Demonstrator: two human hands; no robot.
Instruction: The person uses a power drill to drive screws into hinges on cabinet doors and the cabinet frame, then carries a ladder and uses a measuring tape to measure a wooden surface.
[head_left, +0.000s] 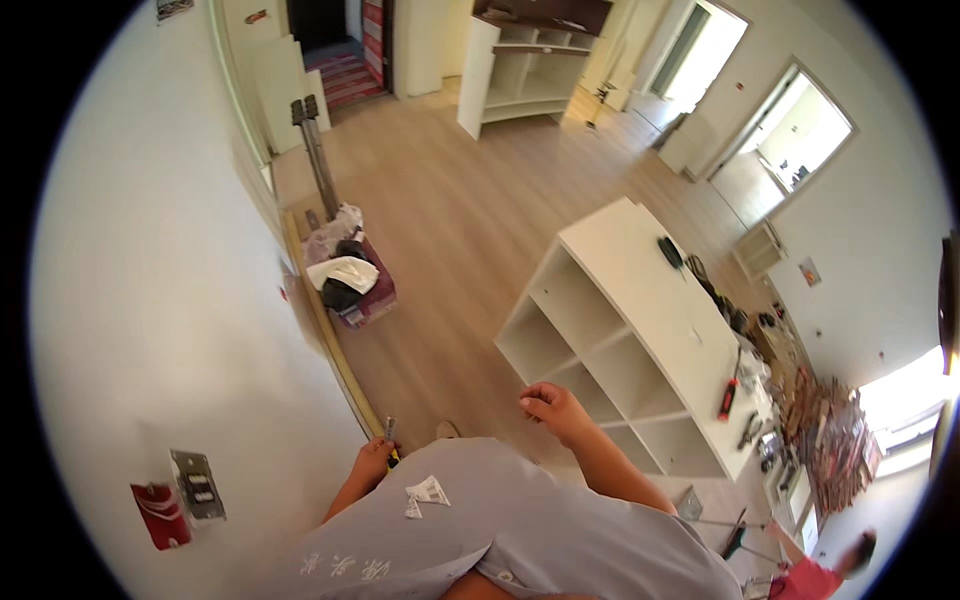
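My left hand (pixel 374 460) is closed around a small yellow-and-black tool (pixel 393 458) beside the left wall. A pale, marked strip (pixel 390 428) sticks up at that hand; whether it is part of the tool I cannot tell. In front of my body my right hand (pixel 553 408) is held up with its fingers curled in, and nothing shows in it. Just beyond and to the right of it stands a white cabinet (pixel 640 275) with open compartments. My right hand appears in front of the cabinet's lower compartments; contact cannot be made out.
A red screwdriver (pixel 728 400) and a dark round item (pixel 669 251) lie on the cabinet top. By the left wall sits a purple box (pixel 375 305) with bags on it. Another cabinet (pixel 530 80) stands far off. Stacked wood pieces (pixel 835 430) and a person in pink (pixel 808 580) are at the right.
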